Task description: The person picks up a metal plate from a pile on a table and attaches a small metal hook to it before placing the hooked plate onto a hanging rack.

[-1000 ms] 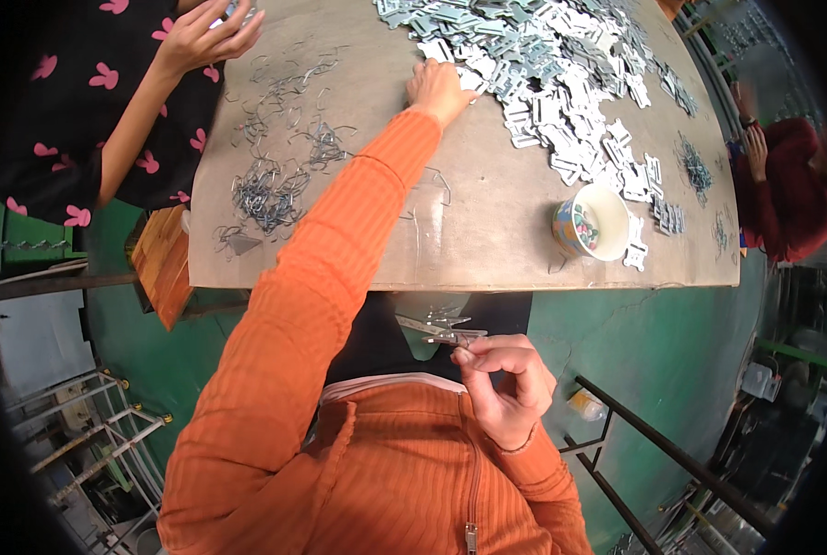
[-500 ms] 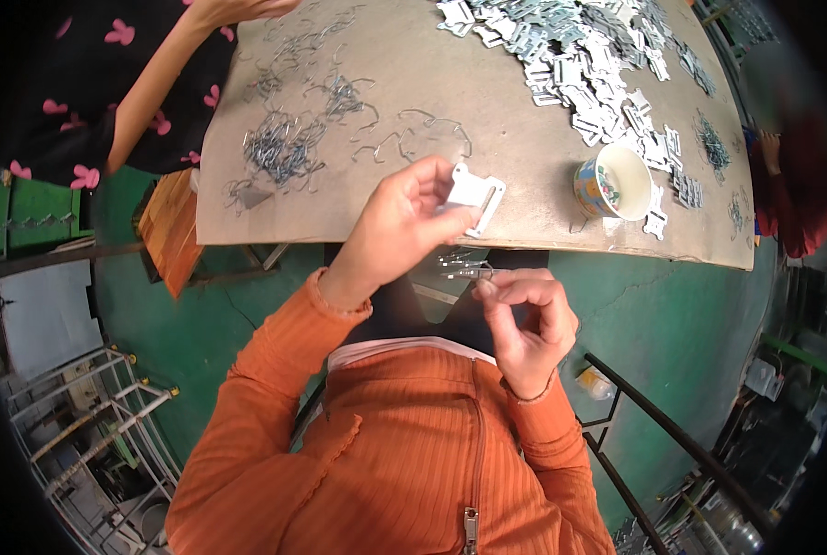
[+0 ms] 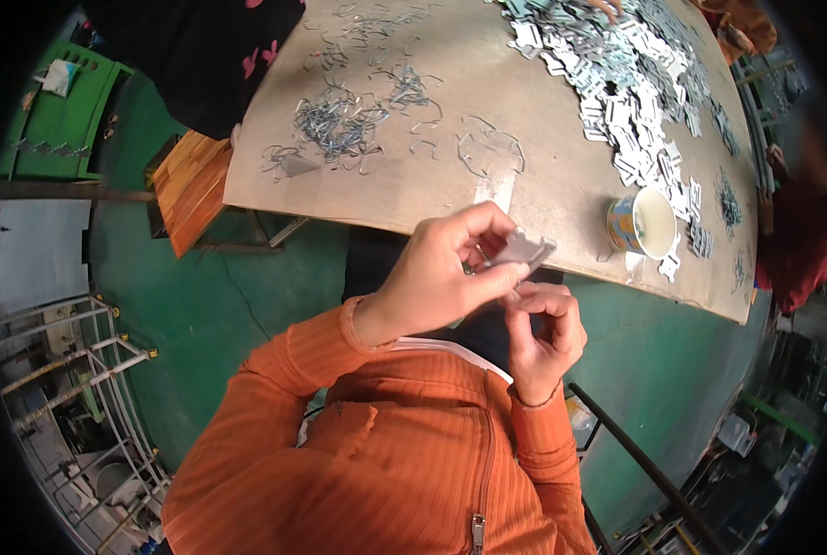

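Note:
My left hand (image 3: 436,277) grips a flat metal buckle plate (image 3: 526,248) between thumb and fingers, just off the table's near edge. The plate is tilted, its slotted end toward the right. Below and against it, my right hand (image 3: 547,338) is closed in a pinch. Thin bent wire hooks showed in those right fingers a moment ago; now the left hand and the plate mostly hide them. Beyond my hands, a tangled heap of wire hooks (image 3: 339,125) lies on the table (image 3: 404,190), left of a large pile of similar metal plates (image 3: 621,120).
A paper cup (image 3: 624,225) stands near the table's front edge, right of my hands. A person in black clothing (image 3: 210,65) is at the left, beside a wooden stool (image 3: 191,190). Another person's hand (image 3: 607,7) reaches the far plates. A dark rail (image 3: 630,453) runs at lower right.
The view has shifted. My hands have come together, with the right pinch now against the plate. The plate has tipped from facing up to nearly edge-on.

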`<state>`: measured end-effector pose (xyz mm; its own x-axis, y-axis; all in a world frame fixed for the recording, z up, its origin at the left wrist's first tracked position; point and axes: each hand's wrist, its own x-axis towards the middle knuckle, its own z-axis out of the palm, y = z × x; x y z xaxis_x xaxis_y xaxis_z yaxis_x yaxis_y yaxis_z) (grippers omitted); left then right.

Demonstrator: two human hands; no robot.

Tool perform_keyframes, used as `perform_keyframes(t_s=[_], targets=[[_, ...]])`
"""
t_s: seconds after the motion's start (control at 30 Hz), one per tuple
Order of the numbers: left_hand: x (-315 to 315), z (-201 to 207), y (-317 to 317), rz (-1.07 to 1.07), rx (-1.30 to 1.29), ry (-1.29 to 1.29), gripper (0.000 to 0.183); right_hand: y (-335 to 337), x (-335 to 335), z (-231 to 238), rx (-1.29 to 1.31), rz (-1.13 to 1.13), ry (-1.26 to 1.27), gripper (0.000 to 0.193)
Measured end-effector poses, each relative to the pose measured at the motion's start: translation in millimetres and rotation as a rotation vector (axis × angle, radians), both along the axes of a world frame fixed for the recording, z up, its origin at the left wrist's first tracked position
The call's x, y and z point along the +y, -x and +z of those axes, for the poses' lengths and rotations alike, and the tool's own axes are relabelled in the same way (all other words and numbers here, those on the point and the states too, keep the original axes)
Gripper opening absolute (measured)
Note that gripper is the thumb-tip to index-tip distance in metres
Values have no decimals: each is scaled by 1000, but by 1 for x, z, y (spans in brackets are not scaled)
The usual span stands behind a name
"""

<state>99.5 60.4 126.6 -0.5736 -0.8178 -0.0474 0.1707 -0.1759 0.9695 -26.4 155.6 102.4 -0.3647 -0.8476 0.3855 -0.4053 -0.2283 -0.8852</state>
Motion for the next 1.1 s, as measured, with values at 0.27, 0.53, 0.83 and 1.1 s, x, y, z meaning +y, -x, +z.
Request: perform_keyframes(t_s=[0.27, 0.53, 0.83, 1.1], targets=[[11, -10, -15, 13, -135, 400, 15, 40, -30, -8, -176, 10, -117, 9], [13, -28, -14, -17, -84, 451, 14, 34, -192, -37, 340, 348, -243, 8], [17, -41, -18, -26, -93, 431, 14, 9, -305, -69, 559, 356, -332, 12], [14, -39, -18, -5, -62, 442, 11, 24, -283, -66, 729, 303, -327, 13]])
